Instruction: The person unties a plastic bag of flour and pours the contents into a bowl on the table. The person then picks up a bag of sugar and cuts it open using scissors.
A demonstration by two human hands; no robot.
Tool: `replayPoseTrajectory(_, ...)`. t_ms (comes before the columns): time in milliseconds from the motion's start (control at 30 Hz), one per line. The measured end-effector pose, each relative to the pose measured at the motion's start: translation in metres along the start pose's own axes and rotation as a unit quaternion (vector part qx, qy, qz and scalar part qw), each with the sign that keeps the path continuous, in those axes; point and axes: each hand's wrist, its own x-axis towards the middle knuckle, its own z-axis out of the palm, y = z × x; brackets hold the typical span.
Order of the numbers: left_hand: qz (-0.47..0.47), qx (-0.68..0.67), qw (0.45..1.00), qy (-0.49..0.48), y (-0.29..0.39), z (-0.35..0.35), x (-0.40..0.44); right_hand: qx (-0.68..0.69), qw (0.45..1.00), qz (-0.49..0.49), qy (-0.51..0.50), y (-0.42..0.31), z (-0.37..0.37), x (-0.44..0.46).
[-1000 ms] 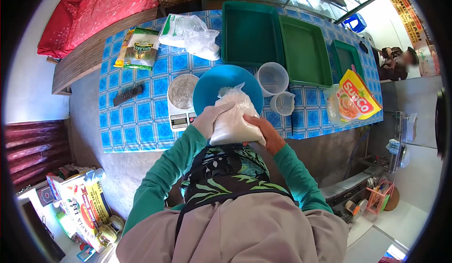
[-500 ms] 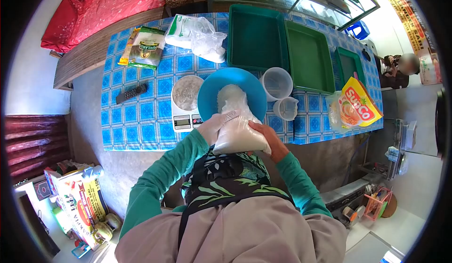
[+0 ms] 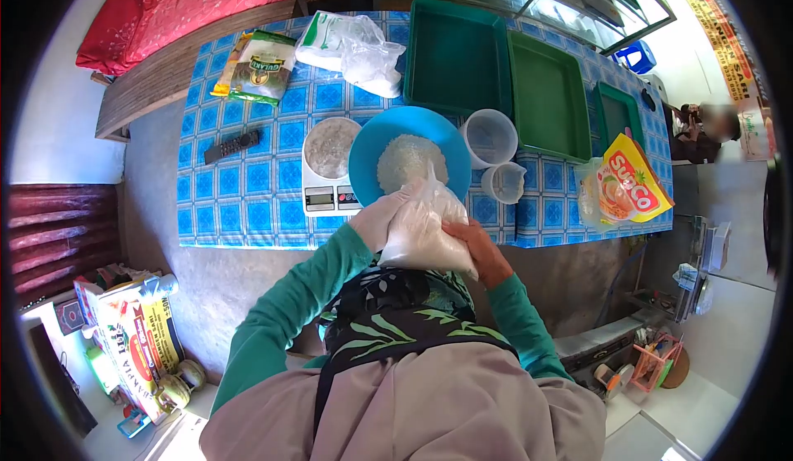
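Observation:
A clear plastic bag of white powder or fine grains (image 3: 428, 234) is held against the table's front edge, at the rim of the blue bowl (image 3: 361, 159). My left hand (image 3: 386, 216) grips the bag near its narrowed top. Around its right side is my right hand (image 3: 479, 250), with fingers wrapped on the plastic. Inside the bowl lies a heap of white grains (image 3: 411, 159). Left of the bowl stands a digital kitchen scale (image 3: 320, 200) with a round plate (image 3: 332, 147); two clear plastic tubs, a larger one (image 3: 489, 139) and a smaller one (image 3: 504, 182), stand to its right.
Green trays (image 3: 457, 60) line the back right of the blue checked table (image 3: 239, 205). A yellow SunCo pouch (image 3: 636, 182), a Gulaku packet (image 3: 263, 68), white plastic bags (image 3: 351, 52) and a black remote (image 3: 232, 145) also lie there. Another person (image 3: 702, 135) is at the far right.
The bag's top has drawn back from over the bowl toward me and looks narrower. More of the white heap in the bowl now shows. Both hands still grip the bag.

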Motion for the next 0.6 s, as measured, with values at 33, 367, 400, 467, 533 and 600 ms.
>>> replayPoseTrajectory(33,0.003,0.000,1.000,0.000,-0.004,0.000,-0.001,-0.002,1.000,0.000,-0.002,0.005,-0.003,0.002)
replayPoseTrajectory(367,0.091,0.098,0.988,0.078,-0.032,0.026,-0.001,-0.017,0.997,-0.041,-0.069,0.026,-0.046,0.013)
replayPoseTrajectory(400,0.107,0.108,0.984,0.092,-0.034,0.027,-0.002,-0.038,0.994,-0.050,-0.084,0.023,-0.046,0.010)
replayPoseTrajectory(467,0.127,0.116,0.979,0.109,-0.037,0.029,-0.003,-0.062,0.991,-0.057,-0.104,0.025,-0.051,0.008)
replayPoseTrajectory(533,0.190,0.084,0.971,0.120,-0.036,0.033,-0.005,-0.099,0.983,-0.112,-0.102,0.036,-0.056,0.013)
replayPoseTrajectory(600,0.203,0.108,0.963,0.139,-0.037,0.039,-0.007,-0.104,0.979,-0.145,-0.102,0.045,-0.057,0.016)
